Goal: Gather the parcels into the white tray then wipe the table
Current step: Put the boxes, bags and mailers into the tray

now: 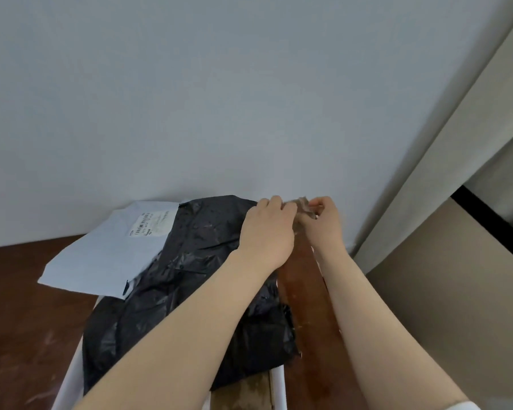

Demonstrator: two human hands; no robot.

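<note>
Head: wad [304, 206] between left hand [266, 232], right hand [324, 224]

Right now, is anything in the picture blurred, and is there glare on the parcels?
Head view: the small brownish scrap pinched between the left hand and right hand is blurred; the label on the pale blue flat mailer is too soft to read; the crinkled black plastic parcel shows only faint sheen.

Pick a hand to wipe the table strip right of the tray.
Right, likely. The right hand pinches the brownish wad above the table strip; the left hand also holds it but reaches across the black parcel.
</note>
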